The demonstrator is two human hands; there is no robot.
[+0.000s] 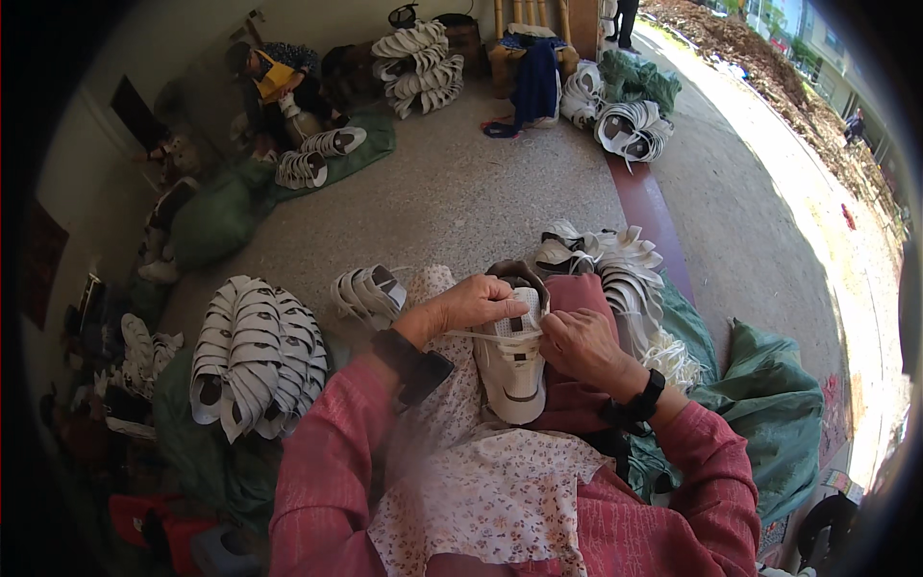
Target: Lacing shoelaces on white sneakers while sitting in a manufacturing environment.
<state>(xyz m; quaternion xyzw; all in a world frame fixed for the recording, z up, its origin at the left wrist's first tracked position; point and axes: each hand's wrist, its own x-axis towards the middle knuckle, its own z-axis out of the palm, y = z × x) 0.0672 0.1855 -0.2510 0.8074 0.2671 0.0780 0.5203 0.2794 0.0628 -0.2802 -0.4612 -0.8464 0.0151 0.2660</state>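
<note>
A white and beige shoe upper (510, 370) rests toe toward me on my lap, its dark collar at the far end. A white shoelace (471, 335) runs across its eyelet area. My left hand (471, 304) reaches over the tongue from the left, its thumb and fingers closed together; what they pinch is hidden. On the right side of the eyelets, my right hand (582, 346) has its fingers curled, pinching the lace close to the upper. Dark bands circle both my wrists.
Stacked white uppers (258, 356) stand left, with a few more uppers (369, 295) nearer my knee. At right lie another upper stack (625, 279), a bundle of white laces (671, 360) and a green sack (764, 409). Another person (279, 77) sits far left beside uppers.
</note>
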